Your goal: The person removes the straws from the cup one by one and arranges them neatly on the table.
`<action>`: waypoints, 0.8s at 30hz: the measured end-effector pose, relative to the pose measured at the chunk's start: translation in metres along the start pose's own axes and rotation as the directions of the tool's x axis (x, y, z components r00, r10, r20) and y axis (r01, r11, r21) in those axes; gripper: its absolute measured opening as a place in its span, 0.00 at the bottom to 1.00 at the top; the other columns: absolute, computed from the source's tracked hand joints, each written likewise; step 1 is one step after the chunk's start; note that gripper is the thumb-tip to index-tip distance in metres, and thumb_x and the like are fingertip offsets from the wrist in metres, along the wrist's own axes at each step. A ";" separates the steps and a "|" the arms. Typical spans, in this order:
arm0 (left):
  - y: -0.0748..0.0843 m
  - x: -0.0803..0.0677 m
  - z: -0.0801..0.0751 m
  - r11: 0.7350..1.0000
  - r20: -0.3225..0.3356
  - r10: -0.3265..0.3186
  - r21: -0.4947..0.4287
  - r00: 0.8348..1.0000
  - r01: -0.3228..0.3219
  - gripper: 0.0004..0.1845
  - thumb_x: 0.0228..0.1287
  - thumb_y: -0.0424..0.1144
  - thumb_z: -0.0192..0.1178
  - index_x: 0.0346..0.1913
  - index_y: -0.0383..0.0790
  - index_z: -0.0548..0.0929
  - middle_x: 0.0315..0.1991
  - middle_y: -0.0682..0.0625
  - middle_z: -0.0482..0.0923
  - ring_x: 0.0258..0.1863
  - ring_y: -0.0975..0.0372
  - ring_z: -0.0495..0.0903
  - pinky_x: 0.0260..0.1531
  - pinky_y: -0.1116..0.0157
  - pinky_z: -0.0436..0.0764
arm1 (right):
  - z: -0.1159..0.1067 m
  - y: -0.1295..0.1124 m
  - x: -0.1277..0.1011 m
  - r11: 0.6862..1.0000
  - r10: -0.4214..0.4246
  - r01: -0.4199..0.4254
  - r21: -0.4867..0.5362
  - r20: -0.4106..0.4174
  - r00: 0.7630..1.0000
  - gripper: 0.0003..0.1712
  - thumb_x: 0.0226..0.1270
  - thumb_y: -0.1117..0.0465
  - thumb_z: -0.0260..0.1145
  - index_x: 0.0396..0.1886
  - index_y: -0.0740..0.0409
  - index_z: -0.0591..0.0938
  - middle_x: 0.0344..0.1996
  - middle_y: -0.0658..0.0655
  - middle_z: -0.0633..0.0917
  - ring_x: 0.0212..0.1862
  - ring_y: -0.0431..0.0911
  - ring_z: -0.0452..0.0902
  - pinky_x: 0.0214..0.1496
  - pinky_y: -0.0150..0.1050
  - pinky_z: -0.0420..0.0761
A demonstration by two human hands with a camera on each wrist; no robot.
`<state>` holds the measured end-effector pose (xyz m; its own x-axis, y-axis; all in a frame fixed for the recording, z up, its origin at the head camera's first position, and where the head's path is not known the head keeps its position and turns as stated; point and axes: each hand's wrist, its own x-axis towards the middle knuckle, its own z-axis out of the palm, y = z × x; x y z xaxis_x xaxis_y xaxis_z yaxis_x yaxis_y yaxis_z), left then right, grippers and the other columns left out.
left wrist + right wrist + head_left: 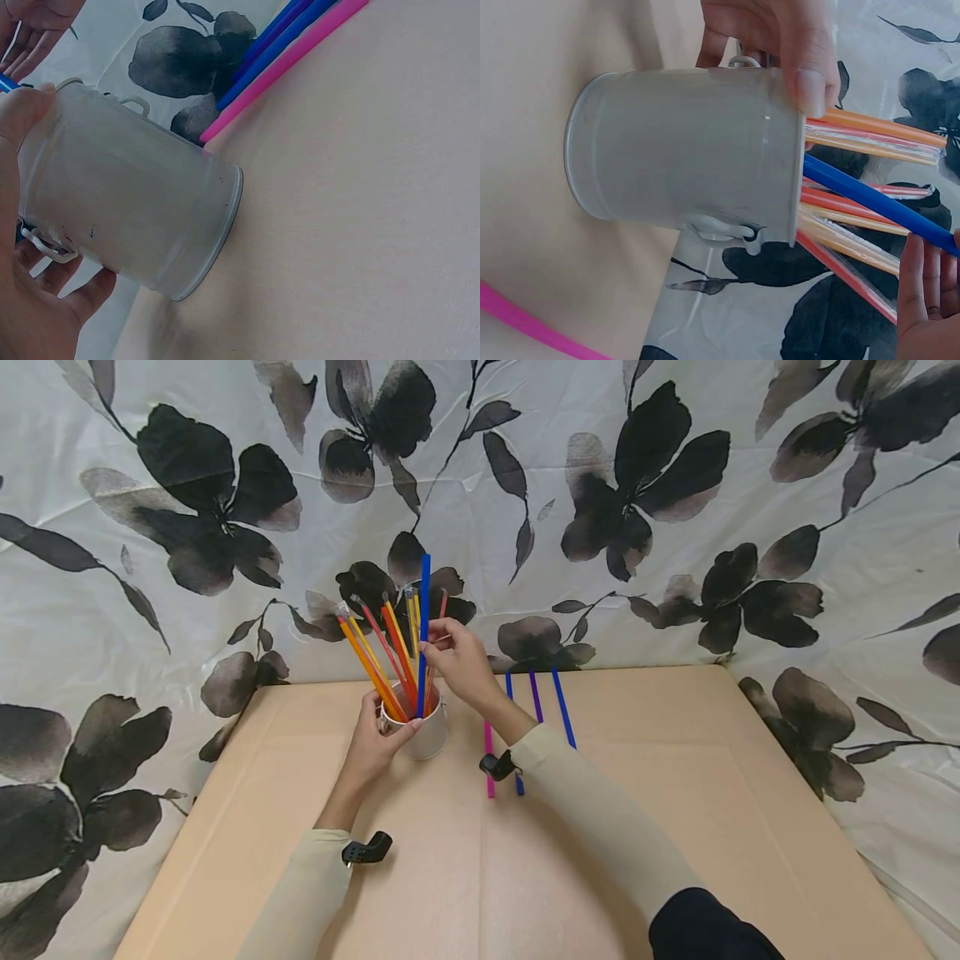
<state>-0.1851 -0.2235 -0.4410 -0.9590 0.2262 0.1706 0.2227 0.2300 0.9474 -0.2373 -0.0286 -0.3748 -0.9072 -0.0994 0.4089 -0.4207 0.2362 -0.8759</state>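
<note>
A small white metal cup [427,732] [127,217] [682,146] stands on the tan table [675,827], filled with several orange, red and yellow straws [378,656] [870,135]. My left hand [375,739] [22,247] grips the cup's side, thumb on the rim. My right hand [457,660] [926,292] pinches a blue straw [423,627] [877,202] that stands upright in the cup. More straws lie flat behind my right forearm: pink [489,760] [292,64], blue [562,706] and purple [535,693].
A white cloth with black flowers [637,502] hangs close behind the table and drapes down both sides. Small black wrist cameras [366,849] [498,766] sit on both beige sleeves. Bare table top spreads to the front and right.
</note>
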 end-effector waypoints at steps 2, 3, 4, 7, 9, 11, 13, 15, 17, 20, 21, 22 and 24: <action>0.000 0.000 0.000 1.000 -0.002 -0.001 -0.001 1.000 0.001 0.43 0.66 0.38 0.69 0.76 0.38 0.53 0.73 0.35 0.59 0.73 0.43 0.59 0.72 0.38 0.59 | -0.001 -0.001 0.001 1.000 -0.004 0.004 0.010 -0.002 1.000 0.17 0.74 0.61 0.66 0.59 0.59 0.79 0.45 0.54 0.81 0.47 0.44 0.80 0.48 0.34 0.86; 0.000 0.000 0.000 1.000 -0.002 -0.002 0.000 1.000 0.002 0.43 0.66 0.38 0.69 0.76 0.38 0.53 0.73 0.35 0.59 0.73 0.43 0.59 0.73 0.38 0.59 | -0.002 -0.002 0.001 1.000 -0.004 0.004 0.014 -0.003 1.000 0.17 0.74 0.61 0.66 0.59 0.59 0.79 0.45 0.54 0.81 0.47 0.44 0.80 0.47 0.34 0.86; -0.001 0.000 0.000 1.000 -0.003 -0.002 0.000 1.000 0.002 0.43 0.66 0.38 0.69 0.76 0.38 0.53 0.73 0.35 0.59 0.73 0.43 0.59 0.73 0.38 0.58 | -0.002 -0.002 0.001 1.000 -0.005 0.005 0.017 -0.006 1.000 0.17 0.74 0.61 0.66 0.59 0.59 0.79 0.45 0.54 0.81 0.47 0.44 0.80 0.47 0.35 0.86; -0.002 0.000 0.000 1.000 -0.004 -0.002 -0.002 1.000 0.002 0.43 0.65 0.38 0.69 0.75 0.38 0.54 0.72 0.34 0.59 0.73 0.44 0.59 0.73 0.38 0.58 | -0.004 -0.003 0.002 1.000 -0.007 0.007 0.022 -0.014 1.000 0.17 0.74 0.61 0.66 0.59 0.59 0.79 0.45 0.54 0.81 0.46 0.43 0.81 0.45 0.34 0.86; -0.002 0.000 -0.001 1.000 -0.004 -0.001 -0.003 1.000 0.001 0.44 0.65 0.38 0.69 0.76 0.36 0.54 0.73 0.34 0.59 0.73 0.44 0.59 0.73 0.38 0.57 | -0.006 -0.004 0.002 1.000 -0.014 0.014 0.026 -0.019 1.000 0.17 0.74 0.60 0.66 0.59 0.59 0.79 0.45 0.54 0.81 0.46 0.43 0.81 0.45 0.35 0.87; -0.002 0.001 -0.001 1.000 -0.002 0.001 -0.006 1.000 -0.001 0.44 0.65 0.38 0.69 0.76 0.36 0.53 0.72 0.34 0.59 0.73 0.43 0.59 0.73 0.39 0.58 | -0.008 -0.005 0.003 0.999 -0.026 0.027 0.029 -0.024 0.999 0.17 0.74 0.60 0.65 0.59 0.59 0.79 0.44 0.54 0.81 0.45 0.43 0.81 0.45 0.36 0.87; -0.003 0.001 -0.001 1.000 0.000 0.000 -0.007 1.000 0.000 0.44 0.65 0.37 0.69 0.76 0.34 0.53 0.72 0.34 0.59 0.73 0.43 0.59 0.73 0.39 0.58 | -0.010 -0.006 0.004 0.998 -0.040 0.041 0.044 -0.026 0.999 0.17 0.74 0.60 0.65 0.58 0.59 0.79 0.44 0.55 0.81 0.45 0.44 0.80 0.45 0.39 0.87; -0.003 0.001 -0.001 1.000 0.002 -0.005 -0.005 1.000 0.005 0.45 0.65 0.38 0.69 0.76 0.35 0.53 0.72 0.34 0.59 0.73 0.43 0.58 0.73 0.39 0.58 | -0.012 -0.009 0.004 0.997 -0.047 0.049 0.057 -0.028 0.998 0.17 0.74 0.60 0.65 0.58 0.60 0.79 0.44 0.56 0.81 0.45 0.44 0.79 0.46 0.42 0.87; -0.003 0.001 -0.001 1.000 0.003 -0.010 -0.002 1.000 0.010 0.45 0.65 0.38 0.69 0.76 0.36 0.53 0.72 0.35 0.59 0.73 0.44 0.58 0.73 0.38 0.57 | -0.014 -0.012 0.005 0.996 -0.051 0.053 0.072 -0.029 0.998 0.17 0.74 0.61 0.65 0.59 0.61 0.79 0.44 0.57 0.80 0.45 0.45 0.79 0.46 0.44 0.88; -0.002 0.001 -0.002 1.000 0.004 -0.015 -0.001 1.000 0.015 0.44 0.65 0.39 0.69 0.76 0.38 0.53 0.73 0.36 0.58 0.74 0.44 0.57 0.73 0.38 0.57 | -0.017 -0.018 0.005 0.996 -0.030 0.033 0.082 -0.030 0.999 0.19 0.74 0.63 0.65 0.61 0.61 0.78 0.45 0.58 0.80 0.46 0.47 0.79 0.48 0.44 0.88; -0.002 0.001 -0.002 1.000 0.004 -0.018 -0.002 1.000 0.018 0.44 0.66 0.39 0.69 0.76 0.38 0.53 0.73 0.36 0.58 0.74 0.44 0.57 0.73 0.38 0.57 | -0.019 -0.020 0.004 0.996 -0.024 0.026 0.080 -0.031 0.999 0.19 0.74 0.64 0.64 0.62 0.62 0.77 0.46 0.59 0.80 0.47 0.48 0.80 0.48 0.44 0.87; -0.002 0.001 -0.002 1.000 0.004 -0.016 -0.003 1.000 0.016 0.44 0.66 0.39 0.69 0.76 0.38 0.53 0.73 0.36 0.58 0.74 0.44 0.58 0.73 0.38 0.57 | -0.020 -0.024 0.004 0.996 -0.021 0.024 0.083 -0.029 0.999 0.19 0.75 0.65 0.64 0.62 0.63 0.77 0.46 0.61 0.79 0.48 0.50 0.80 0.49 0.46 0.87; -0.002 0.001 -0.002 1.000 0.003 -0.021 -0.005 1.000 0.021 0.43 0.66 0.39 0.69 0.76 0.38 0.54 0.73 0.36 0.59 0.74 0.44 0.58 0.73 0.39 0.58 | -0.024 -0.032 0.001 0.995 -0.017 0.020 0.094 -0.029 0.999 0.20 0.75 0.67 0.62 0.63 0.66 0.76 0.47 0.64 0.79 0.49 0.54 0.80 0.52 0.49 0.86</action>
<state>-0.1869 -0.2252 -0.4423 -0.9629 0.2241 0.1501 0.2020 0.2302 0.9519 -0.2244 -0.0134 -0.3406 -0.8992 -0.0758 0.4309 -0.4374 0.1419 -0.8880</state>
